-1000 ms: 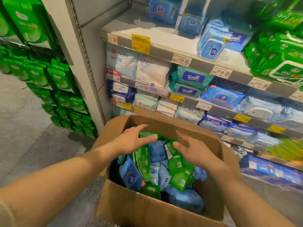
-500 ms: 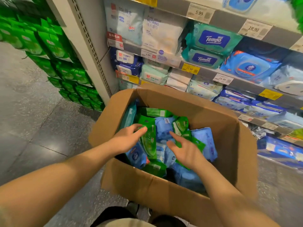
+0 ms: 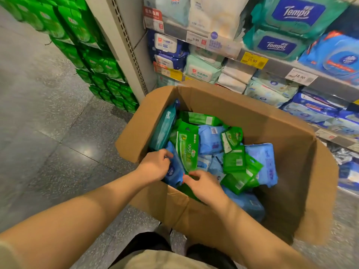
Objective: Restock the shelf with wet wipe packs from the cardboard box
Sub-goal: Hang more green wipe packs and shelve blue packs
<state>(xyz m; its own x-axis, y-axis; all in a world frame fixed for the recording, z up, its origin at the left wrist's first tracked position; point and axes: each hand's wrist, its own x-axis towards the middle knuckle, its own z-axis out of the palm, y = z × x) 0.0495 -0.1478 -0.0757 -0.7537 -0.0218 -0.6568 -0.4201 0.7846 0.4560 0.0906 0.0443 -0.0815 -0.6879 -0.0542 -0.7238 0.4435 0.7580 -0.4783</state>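
Observation:
An open cardboard box [image 3: 258,115] stands on the floor in front of me, filled with loose blue and green wet wipe packs. My left hand [image 3: 155,166] is in its near left corner, fingers curled over the left edge of a dark blue wet wipe pack [image 3: 174,172]. My right hand [image 3: 205,186] is just to the right, its curled fingertips pinching the same pack's lower right edge. A long green 999 pack [image 3: 188,150] lies right above both hands. A teal Tempo pack [image 3: 164,129] stands against the box's left wall.
The shelf [image 3: 275,64] behind the box holds rows of wipe packs above price tags. Green packs [image 3: 93,61] hang on the end display to the left, past a grey upright [image 3: 124,45]. Grey tiled floor [image 3: 44,123] lies to the left. My dark shoes [image 3: 149,242] are below the box.
The view has dipped further toward the box. Both hands have come together at its near left corner and closed on the dark blue pack; before, they hovered open over the packs.

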